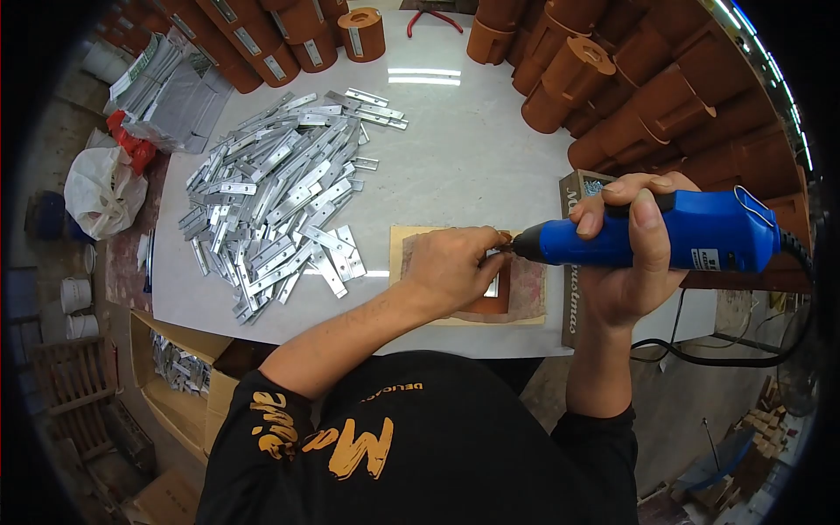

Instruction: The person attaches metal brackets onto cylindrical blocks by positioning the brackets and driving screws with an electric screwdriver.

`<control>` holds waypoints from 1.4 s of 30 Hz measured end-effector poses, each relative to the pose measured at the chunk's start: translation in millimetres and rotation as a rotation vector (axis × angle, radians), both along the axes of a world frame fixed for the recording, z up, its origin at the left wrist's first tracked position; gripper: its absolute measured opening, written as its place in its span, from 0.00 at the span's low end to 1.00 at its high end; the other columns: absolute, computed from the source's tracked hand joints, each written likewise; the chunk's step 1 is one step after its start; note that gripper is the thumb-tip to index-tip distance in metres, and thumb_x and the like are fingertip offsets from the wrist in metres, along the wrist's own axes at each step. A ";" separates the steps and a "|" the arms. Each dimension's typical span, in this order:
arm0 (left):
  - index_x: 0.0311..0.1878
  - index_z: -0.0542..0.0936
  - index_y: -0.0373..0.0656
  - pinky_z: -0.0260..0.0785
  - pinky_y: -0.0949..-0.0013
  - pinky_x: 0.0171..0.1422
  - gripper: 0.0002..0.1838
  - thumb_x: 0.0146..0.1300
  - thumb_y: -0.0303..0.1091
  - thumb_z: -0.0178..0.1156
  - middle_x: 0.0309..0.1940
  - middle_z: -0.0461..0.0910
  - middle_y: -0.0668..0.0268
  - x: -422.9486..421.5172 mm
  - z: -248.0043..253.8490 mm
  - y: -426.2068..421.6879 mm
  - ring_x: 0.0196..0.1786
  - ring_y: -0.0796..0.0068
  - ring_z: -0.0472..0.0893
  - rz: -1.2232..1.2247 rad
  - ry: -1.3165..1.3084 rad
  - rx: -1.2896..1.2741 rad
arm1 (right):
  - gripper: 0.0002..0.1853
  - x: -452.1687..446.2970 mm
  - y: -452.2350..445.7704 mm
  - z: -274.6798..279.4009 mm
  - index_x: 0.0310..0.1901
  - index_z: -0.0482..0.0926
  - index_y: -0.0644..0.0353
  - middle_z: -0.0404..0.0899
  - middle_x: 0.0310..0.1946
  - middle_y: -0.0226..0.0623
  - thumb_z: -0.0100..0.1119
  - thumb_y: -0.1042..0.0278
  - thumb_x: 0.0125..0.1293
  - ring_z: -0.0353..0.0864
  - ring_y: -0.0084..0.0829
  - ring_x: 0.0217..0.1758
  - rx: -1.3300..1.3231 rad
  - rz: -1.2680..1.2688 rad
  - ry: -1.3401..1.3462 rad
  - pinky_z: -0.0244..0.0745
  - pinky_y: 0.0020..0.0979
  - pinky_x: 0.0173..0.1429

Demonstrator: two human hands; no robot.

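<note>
My right hand (626,254) is wrapped around a blue corded electric screwdriver (722,227), held level with its black nose pointing left. At that nose, the fingers of my left hand (442,271) are pinched together; what they hold is too small to make out. Below my left hand lies a reddish-brown pot (490,306), mostly covered by the hand, with part of a silver metal strip (493,287) showing on it. A worn cloth-covered board (528,293) sits under the pot. Left of my hand spreads a large heap of silver metal strips (302,197) with holes.
Stacked brown pots (656,114) line the right side, and more pots (363,35) stand at the back left. A printed box (570,306) with small screws is beside the board. Red-handled pliers (435,16) lie at the back. An open carton (175,398) of metal parts is below left.
</note>
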State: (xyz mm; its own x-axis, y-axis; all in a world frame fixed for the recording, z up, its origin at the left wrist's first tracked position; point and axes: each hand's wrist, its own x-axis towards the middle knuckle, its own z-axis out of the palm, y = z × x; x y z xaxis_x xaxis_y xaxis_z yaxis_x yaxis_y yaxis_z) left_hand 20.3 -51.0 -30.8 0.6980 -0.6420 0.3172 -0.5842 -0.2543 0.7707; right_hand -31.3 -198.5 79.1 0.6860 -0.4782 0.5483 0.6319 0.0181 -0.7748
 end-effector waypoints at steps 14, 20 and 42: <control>0.39 0.84 0.42 0.71 0.68 0.29 0.09 0.54 0.28 0.69 0.22 0.81 0.61 -2.1 -6.2 0.9 0.24 0.67 0.81 0.029 0.039 -0.059 | 0.13 7.0 6.5 -2.0 0.49 0.67 0.63 0.80 0.32 0.45 0.56 0.74 0.64 0.77 0.27 0.23 -0.032 -0.007 0.046 0.81 0.34 0.34; 0.39 0.84 0.42 0.72 0.68 0.30 0.09 0.54 0.28 0.70 0.23 0.82 0.60 -2.6 -4.3 1.3 0.25 0.67 0.82 0.033 0.041 -0.049 | 0.14 7.6 9.8 -0.6 0.48 0.67 0.62 0.78 0.28 0.38 0.61 0.77 0.64 0.80 0.24 0.25 0.002 0.005 0.045 0.80 0.29 0.33; 0.36 0.82 0.42 0.70 0.67 0.28 0.08 0.54 0.29 0.69 0.22 0.79 0.60 -3.8 -8.2 -1.4 0.23 0.66 0.80 0.039 0.058 -0.077 | 0.12 11.1 5.3 -15.5 0.48 0.68 0.62 0.76 0.28 0.43 0.55 0.73 0.65 0.75 0.26 0.22 -0.109 0.049 0.107 0.79 0.33 0.32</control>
State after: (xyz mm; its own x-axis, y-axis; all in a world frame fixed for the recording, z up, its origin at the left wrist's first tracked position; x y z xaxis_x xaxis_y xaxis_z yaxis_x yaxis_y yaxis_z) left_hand 16.4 -52.4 -39.0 0.7407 -0.5894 0.3226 -0.5286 -0.2149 0.8212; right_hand -20.2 -193.2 63.6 0.7647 -0.3844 0.5172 0.5458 -0.0405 -0.8369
